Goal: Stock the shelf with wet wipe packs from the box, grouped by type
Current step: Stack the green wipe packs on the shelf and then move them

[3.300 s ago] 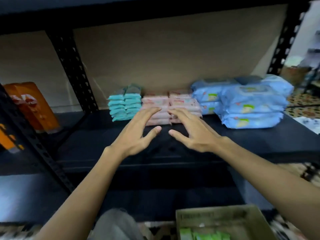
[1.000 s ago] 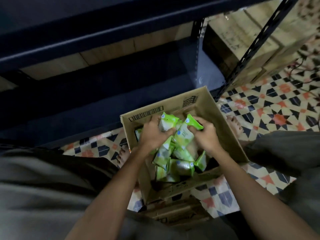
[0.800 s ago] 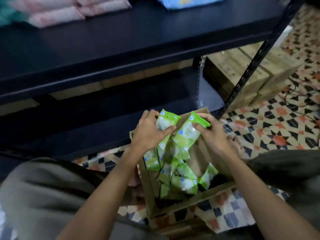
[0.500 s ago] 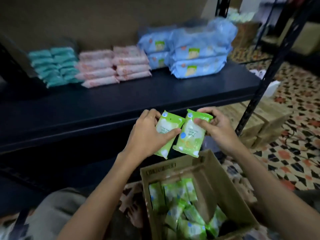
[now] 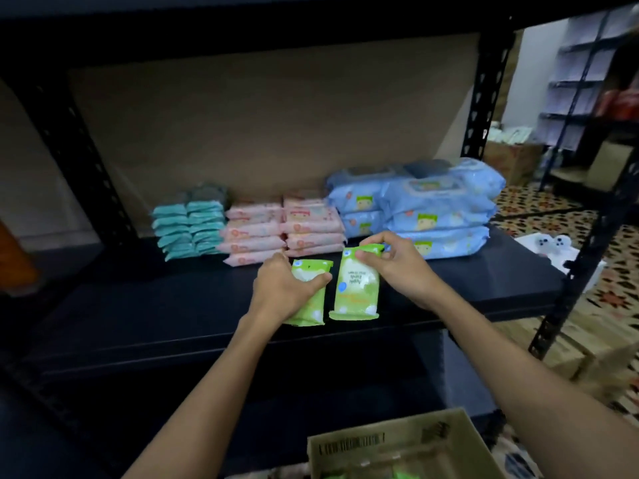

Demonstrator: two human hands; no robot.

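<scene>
- The black metal shelf (image 5: 138, 305), a broad dark deck on perforated uprights, carries every stocked pack along its back edge; the bare front strip is where the new type is being laid, which looks like the start of a fourth group.
- The big pale-blue soft wipe packs (image 5: 435, 216) sit in stacks at the right end. Their bulk probably explains why they take the corner, with the smaller types to their left.
- The pink flat wipe packs (image 5: 280, 229) stand in two stacks in the middle, touching the blue ones, and the small teal wipe packs (image 5: 190, 226) form two stacks just left of them: each colour kept to itself, as the task asks.
- The open brown cardboard box (image 5: 397, 447) sits low at the frame's bottom edge, below the shelf. A little green shows inside, likely more packs of the same kind, though too blurred to count.
- The right green plastic wipe pack (image 5: 356, 292) lies lengthwise near the shelf's front edge; the right hand (image 5: 397, 267) pinches its far end, seemingly to square it up.
- The left green wipe pack (image 5: 309, 299) lies just beside it, nearly touching, with the left hand (image 5: 287, 292) wrapped over it, thumb across its middle. Neither pack is released.
</scene>
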